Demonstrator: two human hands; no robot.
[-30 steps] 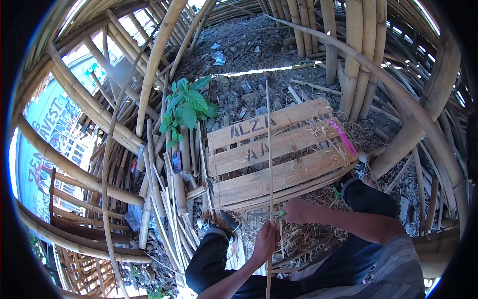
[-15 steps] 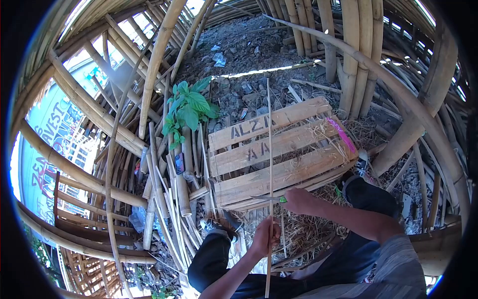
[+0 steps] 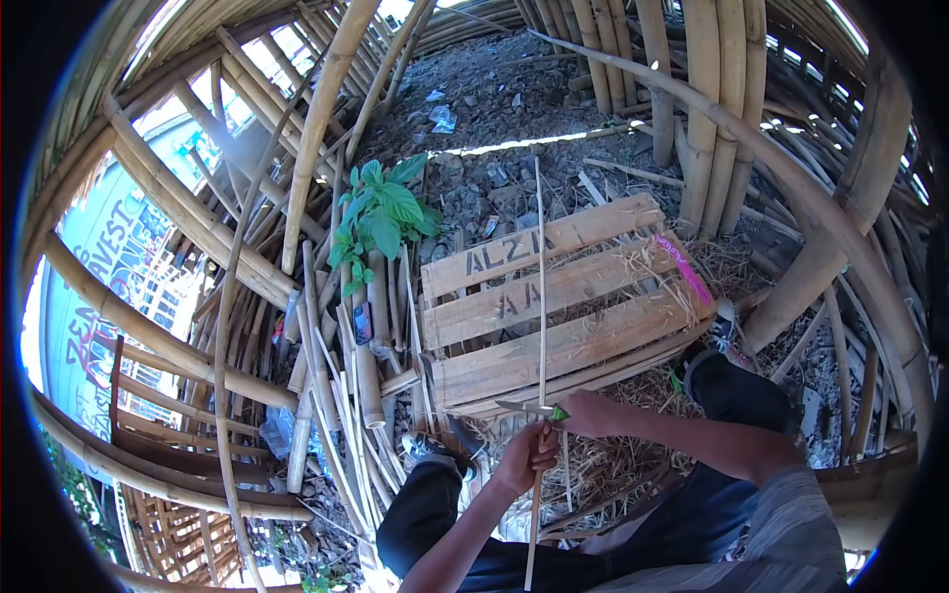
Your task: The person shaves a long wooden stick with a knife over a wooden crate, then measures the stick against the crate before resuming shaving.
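A long thin bamboo strip (image 3: 542, 296) stands nearly vertical in view, crossing in front of a slatted wooden crate (image 3: 494, 321) with dark lettering. Around its lower part the fingers of my left hand (image 3: 527, 456) are wrapped. My right hand (image 3: 583, 412) is closed on the green handle of a knife (image 3: 526, 406). The blade points left and lies across the strip, just above my left hand. Both hands are close together at the crate's near edge.
Cut bamboo strips (image 3: 341, 395) lie left of the crate, near a leafy plant (image 3: 381, 212). Shavings (image 3: 623, 465) cover the ground between my legs. Thick bamboo poles (image 3: 732, 119) rise at the right. A phone-like object (image 3: 363, 323) rests on bamboo at the left.
The right hand and knife have moved slightly down, closer to my left hand. My left hand has risen slightly, still around the strip. The view has shifted a little.
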